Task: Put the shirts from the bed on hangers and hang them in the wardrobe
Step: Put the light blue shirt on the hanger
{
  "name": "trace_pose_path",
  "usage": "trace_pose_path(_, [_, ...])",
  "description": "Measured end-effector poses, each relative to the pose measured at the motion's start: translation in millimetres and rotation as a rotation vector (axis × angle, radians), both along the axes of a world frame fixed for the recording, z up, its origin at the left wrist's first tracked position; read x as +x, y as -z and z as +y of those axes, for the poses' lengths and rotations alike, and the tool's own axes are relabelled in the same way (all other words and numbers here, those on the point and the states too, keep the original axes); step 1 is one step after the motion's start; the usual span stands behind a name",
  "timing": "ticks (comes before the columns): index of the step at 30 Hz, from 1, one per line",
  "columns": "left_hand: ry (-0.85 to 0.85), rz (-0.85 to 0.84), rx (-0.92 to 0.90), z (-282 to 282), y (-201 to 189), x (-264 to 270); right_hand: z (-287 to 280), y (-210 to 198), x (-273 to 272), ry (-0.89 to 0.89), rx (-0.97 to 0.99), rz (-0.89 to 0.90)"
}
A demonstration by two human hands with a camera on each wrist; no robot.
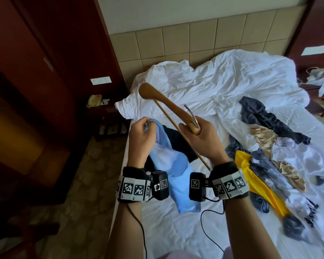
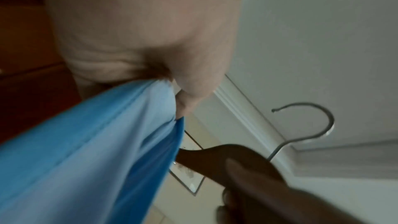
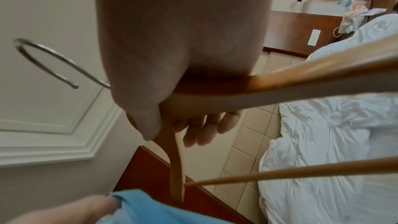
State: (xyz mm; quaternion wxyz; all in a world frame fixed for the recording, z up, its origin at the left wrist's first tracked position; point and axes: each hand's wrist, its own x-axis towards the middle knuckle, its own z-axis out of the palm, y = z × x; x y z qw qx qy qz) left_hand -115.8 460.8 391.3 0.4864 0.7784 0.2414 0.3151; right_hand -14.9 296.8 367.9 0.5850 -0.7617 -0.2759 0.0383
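Observation:
My left hand (image 1: 141, 130) pinches the top edge of a light blue shirt (image 1: 178, 182), which hangs down over the bed's near edge. In the left wrist view the blue shirt (image 2: 90, 151) bunches under my thumb and fingers (image 2: 189, 89). My right hand (image 1: 198, 135) grips a wooden hanger (image 1: 168, 105) at its middle, just right of the shirt; the metal hook (image 1: 192, 114) sticks up past my knuckles. In the right wrist view my fingers (image 3: 202, 129) curl round the wooden hanger (image 3: 301, 72), its hook (image 3: 43, 60) at the left.
Several more garments lie on the white bed (image 1: 223, 85): a yellow one (image 1: 258, 186), a dark navy one (image 1: 266, 118), a beige one (image 1: 266, 139), a black one (image 1: 178, 143). A dark red wardrobe (image 1: 36, 71) stands left, a nightstand with a phone (image 1: 94, 100) beside it.

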Motion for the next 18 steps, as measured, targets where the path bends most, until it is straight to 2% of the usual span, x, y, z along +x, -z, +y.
trace_pose_path(7, [-0.220,0.262,0.187,23,25,-9,-13,-5,2,-0.032,-0.076,-0.024])
trace_pose_path(12, [-0.396,0.397,0.173,35,24,-25,-24,-5,7,-0.090,-0.095,-0.064])
trace_pose_path(18, [-0.546,0.413,0.058,47,25,-36,-29,-12,3,-0.150,-0.084,-0.029])
